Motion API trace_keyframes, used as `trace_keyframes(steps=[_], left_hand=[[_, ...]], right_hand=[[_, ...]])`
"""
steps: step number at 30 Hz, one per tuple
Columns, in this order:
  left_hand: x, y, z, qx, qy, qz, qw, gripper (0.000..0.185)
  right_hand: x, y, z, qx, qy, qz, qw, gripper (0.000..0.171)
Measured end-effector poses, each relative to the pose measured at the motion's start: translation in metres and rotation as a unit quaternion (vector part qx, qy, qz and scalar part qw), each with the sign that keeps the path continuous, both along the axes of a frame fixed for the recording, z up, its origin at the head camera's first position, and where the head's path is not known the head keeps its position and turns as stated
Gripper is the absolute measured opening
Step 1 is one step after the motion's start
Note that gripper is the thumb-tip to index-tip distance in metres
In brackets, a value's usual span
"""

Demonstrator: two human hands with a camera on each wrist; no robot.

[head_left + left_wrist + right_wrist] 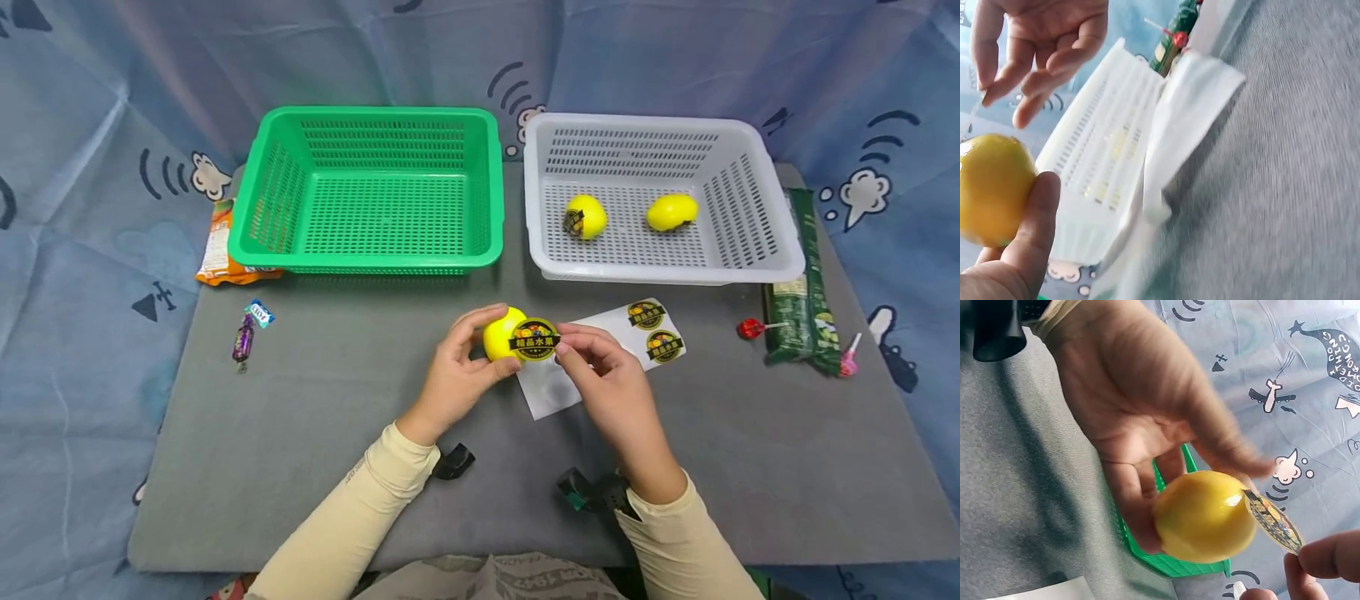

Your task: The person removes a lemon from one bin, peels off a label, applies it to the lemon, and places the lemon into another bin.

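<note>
A person sits at a gray mat [300, 433] and holds a yellow lemon [501, 333] just above it, in front of the gap between the two baskets. The left hand [457, 375] wraps its fingers and thumb around the lemon from the left side. The right hand [607, 383] pinches a round sticker [534, 340] by its edge, between thumb and first finger. The sticker is black and gold with fruit pictures on it. One edge of the sticker touches the lemon, and the rest sticks out away from it. In the right wrist view the lemon [1205, 515] and the sticker [1274, 520] are a bit blurry, so I cannot tell how much of the sticker is stuck down. Under the right hand lies a white sticker sheet [592, 350] with two more round stickers on its far end. The green basket [375, 258] sits behind the lemon to the left. The white basket [660, 271] sits behind it to the right, with two yellow lemons [585, 217] inside, well apart from each other. A red lollipop [750, 328] and a long green packet [802, 283] lie to the right of the white basket. A purple candy [243, 340] and an orange packet [217, 250] lie to the left of the green basket.
</note>
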State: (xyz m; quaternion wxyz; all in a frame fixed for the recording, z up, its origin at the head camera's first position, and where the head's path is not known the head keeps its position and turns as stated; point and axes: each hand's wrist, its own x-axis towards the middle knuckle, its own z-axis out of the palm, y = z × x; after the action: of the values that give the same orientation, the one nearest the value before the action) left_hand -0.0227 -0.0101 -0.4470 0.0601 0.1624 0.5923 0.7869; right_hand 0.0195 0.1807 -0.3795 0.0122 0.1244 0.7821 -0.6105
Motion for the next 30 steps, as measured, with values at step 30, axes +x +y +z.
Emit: trace_keyframes(steps=[30], left_hand=[[0.017,0.003,0.028,0.185,0.01,-0.067,0.9804,0.035]], right_hand=[[-0.001,-0.003,-0.005,-0.069,0.047,-0.018,0.996,0.022]])
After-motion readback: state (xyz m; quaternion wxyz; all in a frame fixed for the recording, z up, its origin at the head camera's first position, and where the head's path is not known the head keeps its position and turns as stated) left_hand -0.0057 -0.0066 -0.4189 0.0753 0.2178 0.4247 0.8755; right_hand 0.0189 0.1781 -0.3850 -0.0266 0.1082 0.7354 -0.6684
